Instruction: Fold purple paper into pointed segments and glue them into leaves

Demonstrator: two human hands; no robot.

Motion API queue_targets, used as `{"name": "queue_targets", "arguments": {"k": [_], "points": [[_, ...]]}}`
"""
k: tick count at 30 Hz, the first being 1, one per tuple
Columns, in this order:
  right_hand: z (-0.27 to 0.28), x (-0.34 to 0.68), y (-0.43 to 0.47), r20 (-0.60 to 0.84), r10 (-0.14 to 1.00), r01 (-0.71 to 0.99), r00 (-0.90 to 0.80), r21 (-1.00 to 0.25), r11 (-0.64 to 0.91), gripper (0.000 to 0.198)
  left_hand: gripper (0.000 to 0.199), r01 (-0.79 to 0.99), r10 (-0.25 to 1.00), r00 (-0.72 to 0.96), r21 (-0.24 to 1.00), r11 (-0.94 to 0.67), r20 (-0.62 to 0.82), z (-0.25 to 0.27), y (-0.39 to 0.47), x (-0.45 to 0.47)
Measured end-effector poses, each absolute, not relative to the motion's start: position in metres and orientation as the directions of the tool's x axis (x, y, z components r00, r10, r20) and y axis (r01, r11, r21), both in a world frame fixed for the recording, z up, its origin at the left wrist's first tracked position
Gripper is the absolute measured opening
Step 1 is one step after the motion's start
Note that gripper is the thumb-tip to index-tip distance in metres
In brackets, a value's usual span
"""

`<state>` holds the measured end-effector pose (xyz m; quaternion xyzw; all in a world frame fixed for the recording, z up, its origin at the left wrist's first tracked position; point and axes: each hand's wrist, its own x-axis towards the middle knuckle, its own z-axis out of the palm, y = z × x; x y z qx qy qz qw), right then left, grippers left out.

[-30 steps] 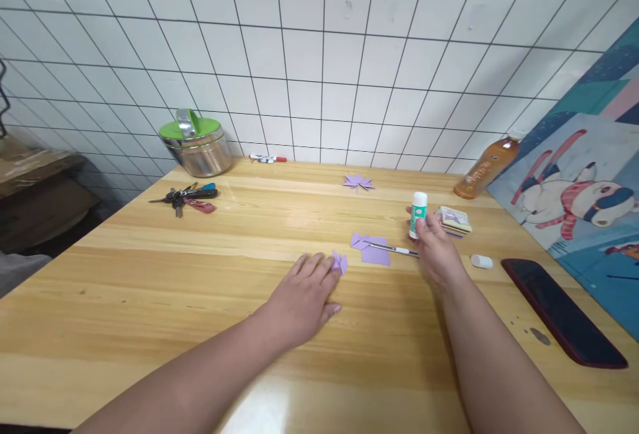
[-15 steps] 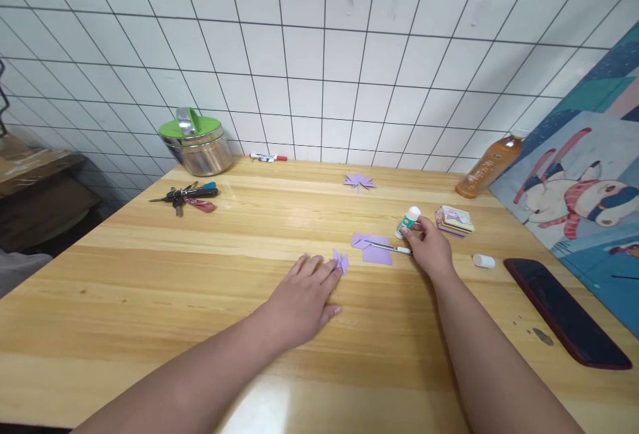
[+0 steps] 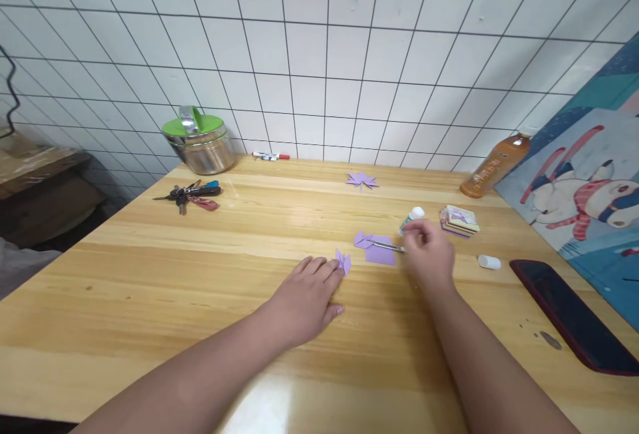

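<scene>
My left hand point(image 3: 309, 297) lies flat on the table, fingers stretched out. Its fingertips rest against a small folded purple paper piece point(image 3: 344, 262). My right hand point(image 3: 430, 255) hovers with loosely curled fingers, slightly blurred, and I see nothing held in it. Just behind its fingers stands an uncapped glue stick point(image 3: 415, 213), partly hidden. To the hand's left, a slim silver tool point(image 3: 387, 245) lies across a purple paper square point(image 3: 380, 257); its right end reaches the hand. Another folded purple paper piece point(image 3: 363, 240) touches that square's left corner.
A purple paper leaf shape point(image 3: 362, 180) lies near the wall. On the right are a paper stack point(image 3: 458, 221), a white cap point(image 3: 488, 261), a phone point(image 3: 574, 314) and a tilted-looking bottle point(image 3: 494, 168). Keys point(image 3: 192, 193), a marker point(image 3: 270, 156) and a green-lidded pot point(image 3: 202, 144) are left.
My right hand has let go of the glue stick, which stays standing, and has shifted slightly toward me. My left hand keeps its place. The view has turned slightly.
</scene>
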<state>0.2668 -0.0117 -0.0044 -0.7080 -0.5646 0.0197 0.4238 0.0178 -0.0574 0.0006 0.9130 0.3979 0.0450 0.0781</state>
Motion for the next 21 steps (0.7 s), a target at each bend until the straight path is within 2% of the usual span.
{"name": "queue_targets", "arguments": {"k": [1, 2, 3, 6, 8, 14, 18, 21], "points": [[-0.005, 0.258, -0.012, 0.422, 0.869, 0.805, 0.257, -0.592, 0.049, 0.019, 0.056, 0.718, 0.732, 0.681, 0.181, -0.672, 0.022, 0.002, -0.057, 0.018], [-0.007, 0.249, -0.012, 0.376, 0.919, 0.855, 0.117, -0.509, 0.1, 0.023, 0.056, 0.717, 0.732, 0.681, 0.183, -0.673, 0.023, 0.002, -0.057, 0.018], [-0.009, 0.241, -0.01, 0.354, 0.933, 0.896, 0.062, -0.431, 0.104, 0.028, 0.056, 0.717, 0.732, 0.68, 0.184, -0.672, 0.024, 0.003, -0.057, 0.019], [-0.015, 0.228, -0.004, 0.335, 0.94, 0.953, 0.067, -0.3, 0.039, 0.039, 0.056, 0.718, 0.734, 0.678, 0.193, -0.669, 0.021, 0.004, -0.058, 0.019], [-0.017, 0.227, 0.0, 0.325, 0.944, 0.952, 0.051, -0.302, 0.053, 0.037, 0.056, 0.716, 0.733, 0.68, 0.198, -0.67, 0.023, 0.004, -0.058, 0.019], [-0.016, 0.229, 0.003, 0.36, 0.932, 0.886, -0.047, -0.416, 0.206, 0.008, 0.056, 0.701, 0.725, 0.688, 0.218, -0.679, 0.043, 0.004, -0.057, 0.019], [-0.01, 0.229, 0.0, 0.391, 0.913, 0.847, -0.116, -0.442, 0.296, 0.008, 0.056, 0.692, 0.717, 0.696, 0.23, -0.685, 0.042, 0.003, -0.055, 0.018], [-0.007, 0.232, -0.005, 0.376, 0.925, 0.887, -0.057, -0.405, 0.219, 0.014, 0.055, 0.686, 0.709, 0.705, 0.228, -0.691, 0.022, 0.002, -0.054, 0.016]]}}
